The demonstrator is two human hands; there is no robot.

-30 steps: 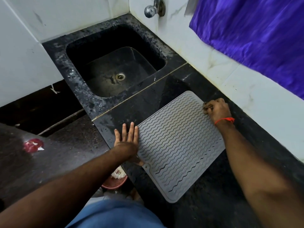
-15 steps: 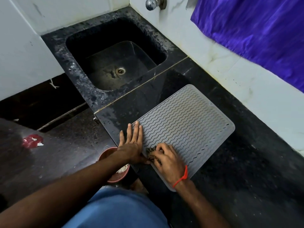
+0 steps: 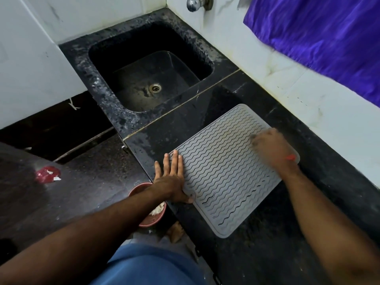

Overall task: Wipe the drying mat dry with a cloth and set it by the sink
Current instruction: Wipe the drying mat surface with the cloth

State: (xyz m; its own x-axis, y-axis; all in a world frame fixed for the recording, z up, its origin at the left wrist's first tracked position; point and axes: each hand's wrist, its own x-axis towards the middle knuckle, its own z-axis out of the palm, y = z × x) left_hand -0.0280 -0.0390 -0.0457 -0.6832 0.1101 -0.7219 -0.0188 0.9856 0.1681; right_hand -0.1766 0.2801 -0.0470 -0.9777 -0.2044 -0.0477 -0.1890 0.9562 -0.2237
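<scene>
A grey drying mat (image 3: pixel 222 171) with wavy ridges lies flat on the black counter (image 3: pixel 267 249), just right of the black sink (image 3: pixel 86 64). My left hand (image 3: pixel 170 182) lies flat with fingers spread, pressing the mat's left edge. My right hand (image 3: pixel 271 149) is blurred over the mat's far right corner. Its fingers are curled on a small dark cloth (image 3: pixel 253 138), of which only a grey smear shows at the fingertips. A red band circles that wrist.
A chrome tap (image 3: pixel 193 3) sticks out of the white wall above the sink. Purple fabric (image 3: pixel 318 38) hangs at the upper right. Below the counter's front edge are a reddish bowl (image 3: pixel 148 221) and a red scrap (image 3: pixel 48 174) on the dark floor.
My right hand swept with the cloth from the mat's far corner to its near left corner, then back to the far right. The left hand stayed on the left edge.
</scene>
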